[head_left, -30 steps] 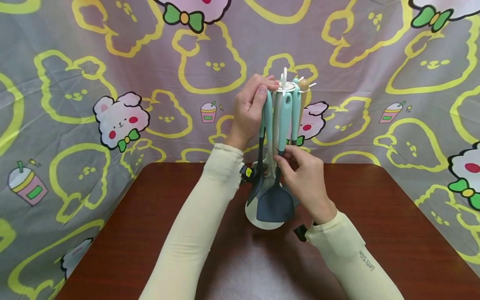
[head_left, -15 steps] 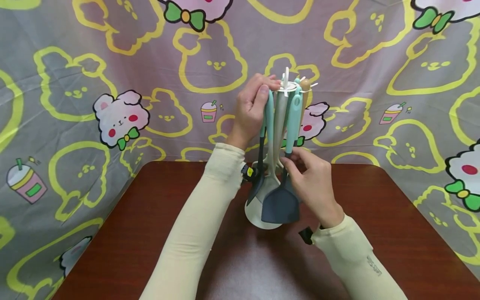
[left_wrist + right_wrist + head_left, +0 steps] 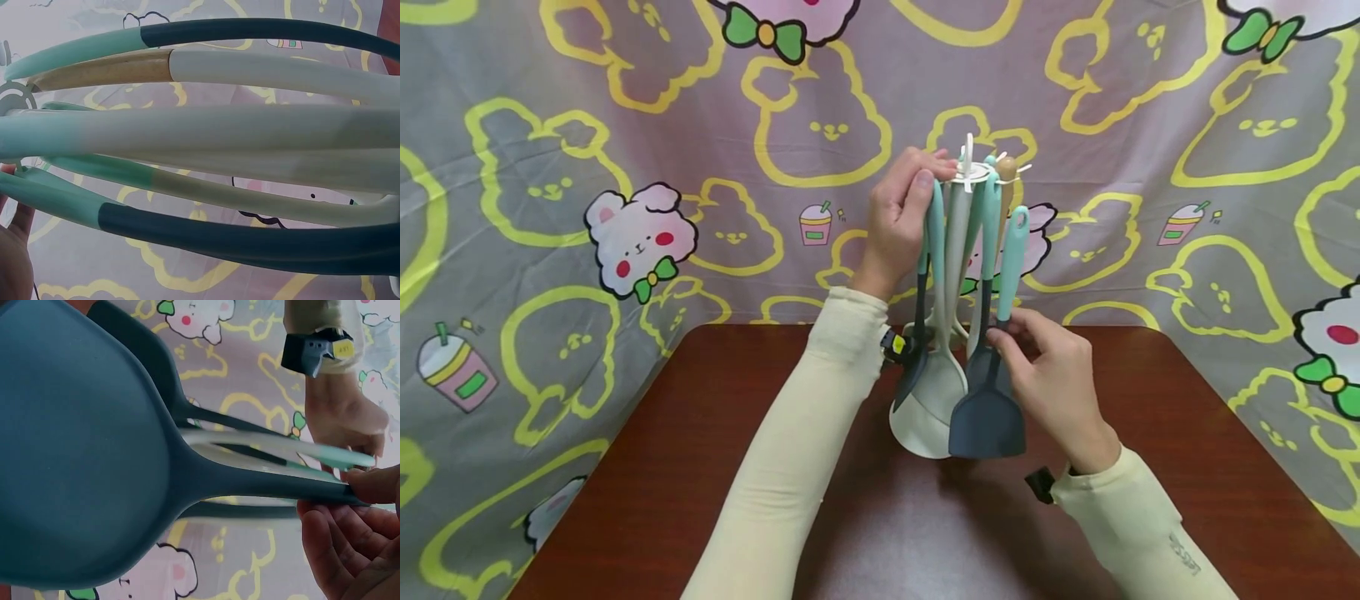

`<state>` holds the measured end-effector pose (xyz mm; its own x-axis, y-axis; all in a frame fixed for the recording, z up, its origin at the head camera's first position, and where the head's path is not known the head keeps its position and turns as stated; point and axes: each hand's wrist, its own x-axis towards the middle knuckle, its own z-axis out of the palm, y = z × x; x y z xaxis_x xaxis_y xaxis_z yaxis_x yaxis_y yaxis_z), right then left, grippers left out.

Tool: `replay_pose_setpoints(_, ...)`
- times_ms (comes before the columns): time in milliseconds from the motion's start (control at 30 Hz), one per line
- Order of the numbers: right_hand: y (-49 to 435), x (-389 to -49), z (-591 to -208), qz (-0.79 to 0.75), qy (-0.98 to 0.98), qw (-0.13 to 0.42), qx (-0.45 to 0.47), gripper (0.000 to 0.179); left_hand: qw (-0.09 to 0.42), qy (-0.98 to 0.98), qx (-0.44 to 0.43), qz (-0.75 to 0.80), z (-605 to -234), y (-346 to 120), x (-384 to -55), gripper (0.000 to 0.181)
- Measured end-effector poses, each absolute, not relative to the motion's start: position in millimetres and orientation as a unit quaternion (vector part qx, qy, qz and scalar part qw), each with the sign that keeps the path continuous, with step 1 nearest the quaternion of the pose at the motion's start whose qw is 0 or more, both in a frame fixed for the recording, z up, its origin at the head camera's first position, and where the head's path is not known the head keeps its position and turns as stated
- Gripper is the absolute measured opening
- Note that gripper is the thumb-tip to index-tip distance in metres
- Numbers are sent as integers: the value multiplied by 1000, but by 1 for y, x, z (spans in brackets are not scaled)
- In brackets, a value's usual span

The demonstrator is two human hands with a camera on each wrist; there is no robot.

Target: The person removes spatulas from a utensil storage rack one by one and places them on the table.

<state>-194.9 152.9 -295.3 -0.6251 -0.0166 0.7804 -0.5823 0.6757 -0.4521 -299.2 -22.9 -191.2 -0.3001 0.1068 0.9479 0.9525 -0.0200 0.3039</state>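
Observation:
My right hand (image 3: pixel 1060 379) pinches a spatula (image 3: pixel 987 425) at its dark neck, just below the mint handle. The spatula has a wide dark blade and hangs upright in front of the utensil rack (image 3: pixel 917 437), its handle top apart from the rack's hooks. In the right wrist view, thumb and fingers close on the neck (image 3: pixel 269 484). My left hand (image 3: pixel 898 212) holds the rack's white top, fingers over the disc and thumb beside a mint handle. Several utensils hang on the rack, among them a dark ladle (image 3: pixel 912 379) and a pale ladle (image 3: pixel 943 387).
The rack's round white base stands on a dark red-brown table (image 3: pixel 737 417). A patterned cloth (image 3: pixel 715 150) hangs behind and at both sides. A wooden-ended utensil (image 3: pixel 106 69) hangs among the others, close beside the spatula.
My right hand has moved the spatula to the right and slightly down, away from the rack's top; another dark utensil behind it now shows. The left hand stays on the rack.

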Motion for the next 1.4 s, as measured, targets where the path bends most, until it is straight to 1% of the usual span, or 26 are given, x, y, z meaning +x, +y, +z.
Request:
replay_pose_setpoints(167,164,-194,-296,352,-826,404,176,17,382,-583,-457,-552,-184,-24,-281,27)
replay_pose_setpoints(267,168,-195,-297,346,-826,410,172,17,387,-580,-458,-551,-182,-25,-278,26)
replay_pose_setpoints(800,191,-191,-298,328,-837,410,151,16,393,-570,-468,-549,-182,-23,-278,26)
replay_pose_setpoints(1133,199,-197,-301,316,-842,415,136,17,393,-576,-464,-547,-185,-25,-276,26)
replay_pose_setpoints(1400,207,-202,-303,296,-857,404,125,15,392,-578,-457,-551,-191,-25,-285,27)
